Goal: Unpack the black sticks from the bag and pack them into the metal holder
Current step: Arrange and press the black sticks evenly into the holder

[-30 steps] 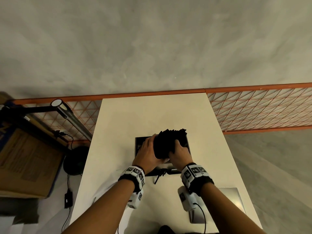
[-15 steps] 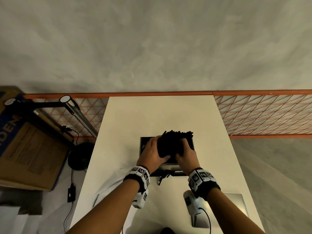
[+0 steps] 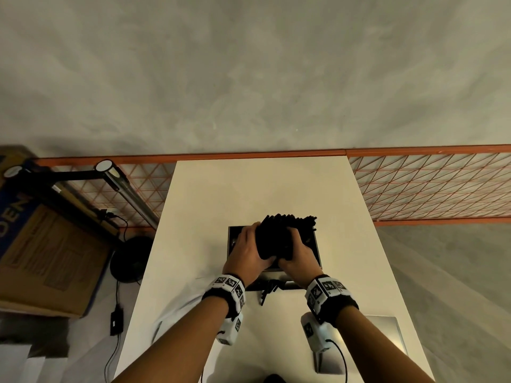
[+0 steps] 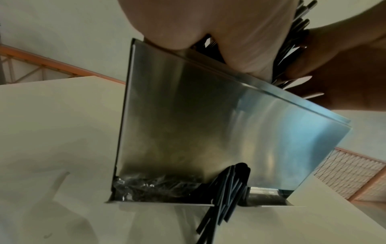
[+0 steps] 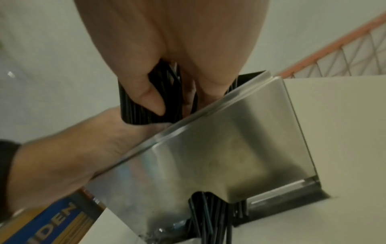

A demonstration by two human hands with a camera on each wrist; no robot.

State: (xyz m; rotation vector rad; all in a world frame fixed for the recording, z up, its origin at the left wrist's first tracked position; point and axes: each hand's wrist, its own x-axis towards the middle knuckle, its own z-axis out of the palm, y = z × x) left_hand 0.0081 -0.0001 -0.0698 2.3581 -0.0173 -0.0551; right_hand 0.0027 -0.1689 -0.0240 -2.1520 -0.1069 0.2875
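While hands (image 3: pixel 272 252) grip, black sticks (image 3: pixel 287 230) upright.

- On the cardboard box (image 3: pixel 47 252) to my left, a blue band carries white capitals; from my head view I read only "DEN", the start cut off at the frame edge.
- My right wrist view shows the same box (image 5: pixel 56 221) with "IDEN" in white on blue; any letters before that are hidden.
- The wristbands (image 3: pixel 229 286) on both my arms bear black-and-white square marker patterns, with no readable words.
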